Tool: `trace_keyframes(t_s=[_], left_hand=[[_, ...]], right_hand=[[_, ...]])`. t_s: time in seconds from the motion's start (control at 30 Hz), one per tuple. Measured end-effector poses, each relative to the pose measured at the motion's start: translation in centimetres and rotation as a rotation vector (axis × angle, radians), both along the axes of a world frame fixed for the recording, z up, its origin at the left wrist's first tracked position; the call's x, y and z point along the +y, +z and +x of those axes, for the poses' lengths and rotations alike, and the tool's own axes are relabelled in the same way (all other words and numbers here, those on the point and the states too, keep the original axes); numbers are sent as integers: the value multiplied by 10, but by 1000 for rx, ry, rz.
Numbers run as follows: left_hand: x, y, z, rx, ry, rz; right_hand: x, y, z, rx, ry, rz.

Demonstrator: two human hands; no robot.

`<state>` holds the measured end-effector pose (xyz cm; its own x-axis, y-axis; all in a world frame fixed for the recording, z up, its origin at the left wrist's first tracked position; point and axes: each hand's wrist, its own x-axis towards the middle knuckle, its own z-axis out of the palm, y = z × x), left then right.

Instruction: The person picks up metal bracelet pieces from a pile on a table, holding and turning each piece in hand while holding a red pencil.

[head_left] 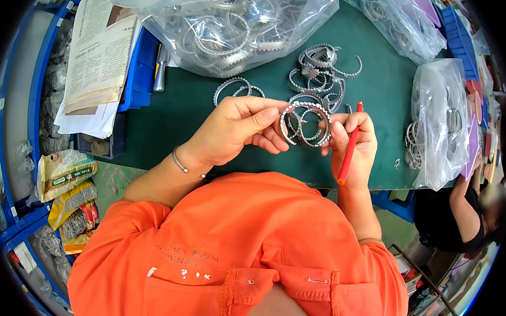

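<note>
While left grip (229,129) holds ring (329,123), loose rings (312,73), plastic bag (248,37) beyond

A silver-grey tone is shown by the held ring (304,104), its band patterned with a row of bright repeating segments. The pen (350,154) is coloured red. The orange shirt (211,227) is marked with dark lettering and white flecks. The tabletop (385,87) is surfaced in dark green, the bin (138,75) is coloured blue, and the cream newspaper (98,60) is printed in dark rows.

Print on newspaper (99,68), shirt (233,215), packet (66,173); none readable.
</note>
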<state>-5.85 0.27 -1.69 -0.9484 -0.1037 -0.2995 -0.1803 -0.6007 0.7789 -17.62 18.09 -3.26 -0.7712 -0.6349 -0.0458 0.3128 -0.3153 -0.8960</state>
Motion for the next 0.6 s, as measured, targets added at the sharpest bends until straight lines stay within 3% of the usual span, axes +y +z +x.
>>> trace_keyframes(t_s=[0.2,0.6], left_hand=[[1,2,1,-12,-9,-40],[2,0,2,57,32,-389]], right_hand=[[1,1,3,36,-8,37],[4,-1,5,316,-37,26]])
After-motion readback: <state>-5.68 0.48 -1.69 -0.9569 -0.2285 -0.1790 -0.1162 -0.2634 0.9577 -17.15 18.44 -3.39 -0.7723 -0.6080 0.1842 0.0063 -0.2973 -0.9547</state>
